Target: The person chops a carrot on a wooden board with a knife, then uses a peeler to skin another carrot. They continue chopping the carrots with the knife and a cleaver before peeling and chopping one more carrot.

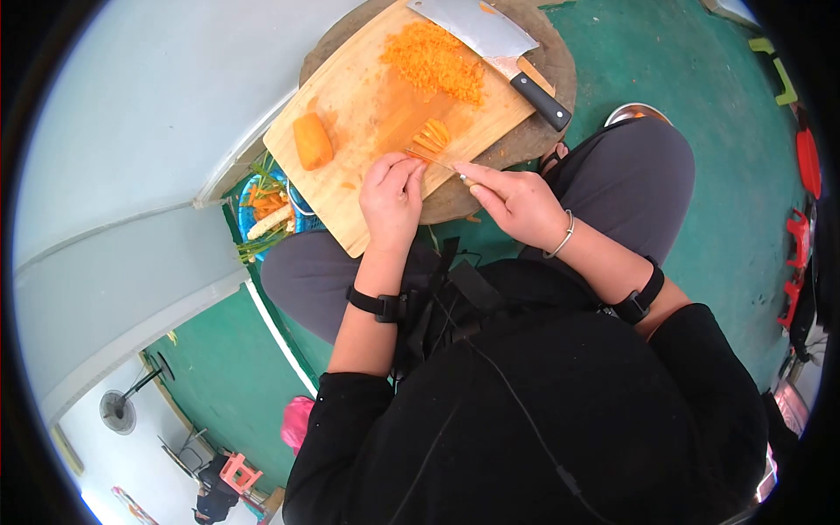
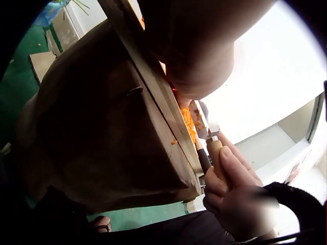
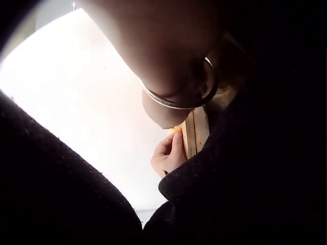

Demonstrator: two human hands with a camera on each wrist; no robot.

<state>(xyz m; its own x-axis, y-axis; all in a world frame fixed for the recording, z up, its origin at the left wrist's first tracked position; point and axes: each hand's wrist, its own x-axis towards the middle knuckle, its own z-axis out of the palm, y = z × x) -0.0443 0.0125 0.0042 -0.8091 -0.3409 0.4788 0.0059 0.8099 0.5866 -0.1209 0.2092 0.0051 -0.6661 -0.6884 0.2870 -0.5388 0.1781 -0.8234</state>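
My right hand (image 1: 525,206) grips the wooden handle (image 2: 217,155) of a small knife (image 1: 437,162), its blade pointing left over the near edge of the cutting board (image 1: 350,206). At the blade's tip my left hand (image 1: 391,197) has curled fingers, with thumb and forefinger pinching at a bit of orange carrot that they mostly hide. Cut carrot strips (image 1: 431,136) lie just beyond the blade. A thick peeled carrot piece (image 1: 312,142) rests on the board's left side, and a heap of finely chopped carrot (image 1: 433,61) covers its far part.
A cleaver (image 1: 477,26) with a black handle (image 1: 541,101) lies across the board's far right edge. Under the board stands a round wooden stump (image 1: 560,66). A blue basket (image 1: 302,219) of peelings and greens sits at the left, below the wall. Behind my right knee is a metal bowl (image 1: 626,112).
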